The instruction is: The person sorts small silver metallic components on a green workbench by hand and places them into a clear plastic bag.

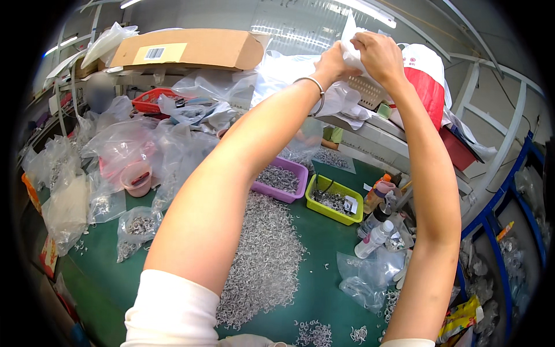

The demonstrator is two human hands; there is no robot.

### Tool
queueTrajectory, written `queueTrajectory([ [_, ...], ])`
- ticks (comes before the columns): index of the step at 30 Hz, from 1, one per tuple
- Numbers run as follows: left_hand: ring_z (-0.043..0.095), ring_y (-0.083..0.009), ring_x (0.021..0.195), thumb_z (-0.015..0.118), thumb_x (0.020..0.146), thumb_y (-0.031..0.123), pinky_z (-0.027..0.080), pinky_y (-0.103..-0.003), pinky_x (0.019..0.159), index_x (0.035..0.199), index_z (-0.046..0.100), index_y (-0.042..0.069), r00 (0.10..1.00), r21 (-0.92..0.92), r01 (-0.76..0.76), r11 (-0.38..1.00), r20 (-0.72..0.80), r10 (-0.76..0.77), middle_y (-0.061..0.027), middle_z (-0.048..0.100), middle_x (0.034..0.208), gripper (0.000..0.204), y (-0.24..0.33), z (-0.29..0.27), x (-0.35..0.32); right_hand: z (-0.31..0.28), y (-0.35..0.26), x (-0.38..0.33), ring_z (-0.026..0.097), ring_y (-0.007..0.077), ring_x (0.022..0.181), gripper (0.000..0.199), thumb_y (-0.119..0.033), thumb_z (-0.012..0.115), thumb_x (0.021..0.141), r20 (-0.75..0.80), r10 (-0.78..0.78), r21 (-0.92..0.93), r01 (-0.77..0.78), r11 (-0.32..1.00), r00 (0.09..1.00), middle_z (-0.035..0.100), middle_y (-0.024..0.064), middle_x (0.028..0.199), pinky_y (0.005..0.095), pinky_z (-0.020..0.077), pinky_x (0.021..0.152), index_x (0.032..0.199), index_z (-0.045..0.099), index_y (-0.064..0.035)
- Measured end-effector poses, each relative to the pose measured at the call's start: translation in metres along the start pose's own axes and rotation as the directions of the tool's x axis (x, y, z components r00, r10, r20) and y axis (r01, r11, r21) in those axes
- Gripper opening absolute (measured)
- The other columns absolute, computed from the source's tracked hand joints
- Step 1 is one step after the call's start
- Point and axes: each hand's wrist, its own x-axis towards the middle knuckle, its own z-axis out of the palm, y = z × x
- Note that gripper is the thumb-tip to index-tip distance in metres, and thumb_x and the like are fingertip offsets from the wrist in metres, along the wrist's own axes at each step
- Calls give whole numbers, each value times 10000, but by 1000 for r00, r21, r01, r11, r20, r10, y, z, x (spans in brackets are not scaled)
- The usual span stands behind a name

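Both arms reach up and forward to the shelf above the table. My left hand (335, 62), with a bangle on its wrist, is closed on a crumpled white sheet (348, 40); whether it is paper or thin plastic I cannot tell. On the sheet's other side my right hand (380, 56) pinches it with bent fingers. Just below the hands stands a cream perforated basket (370, 92). Under my arms, a wide heap of small silvery curved metal pieces (263, 260) covers the middle of the green table (324, 283).
Behind the heap sit a purple tray (303, 173) and a yellow-green basket (329, 213), both holding metal pieces. Bottles (374, 238) crowd the right. Plastic bags and a pink cup (136, 179) fill the left. A long cardboard box (191, 49) lies on the shelf.
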Motion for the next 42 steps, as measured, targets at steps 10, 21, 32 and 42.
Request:
queueTrajectory([
  [10, 574, -356, 1043, 882, 472, 271, 473, -405, 884, 1144, 432, -1, 985, -140, -147, 979, -113, 132, -189, 591, 1092, 853, 6, 24, 7, 3, 16, 6, 610, 335, 793, 205, -248, 520, 898, -122, 60, 68, -52, 996, 991, 662, 80, 846, 405, 490, 654, 885, 683, -125],
  [21, 598, -366, 999, 878, 473, 256, 480, -407, 868, 1099, 464, -40, 977, -162, -192, 968, -126, 173, -209, 626, 1021, 806, 8, 18, 3, -6, 1, 14, 626, 376, 746, 155, -201, 562, 834, -230, 44, 90, -24, 996, 972, 652, 155, 785, 457, 494, 658, 838, 674, -94],
  [32, 618, -379, 947, 878, 482, 246, 495, -398, 832, 995, 494, -59, 976, -159, -175, 972, -161, 149, -232, 638, 952, 709, 12, 15, -2, -17, -5, 22, 609, 390, 747, 167, -195, 565, 848, -267, 39, 179, 9, 984, 963, 634, 176, 786, 450, 473, 640, 782, 653, -69],
  [42, 614, -378, 972, 881, 486, 235, 490, -396, 853, 1016, 492, -70, 980, -148, -168, 975, -131, 149, -237, 636, 973, 726, 9, 22, -1, -26, -5, 26, 592, 397, 708, 153, -162, 592, 824, -340, -30, 163, 91, 983, 940, 617, 182, 734, 445, 464, 616, 741, 643, -44],
])
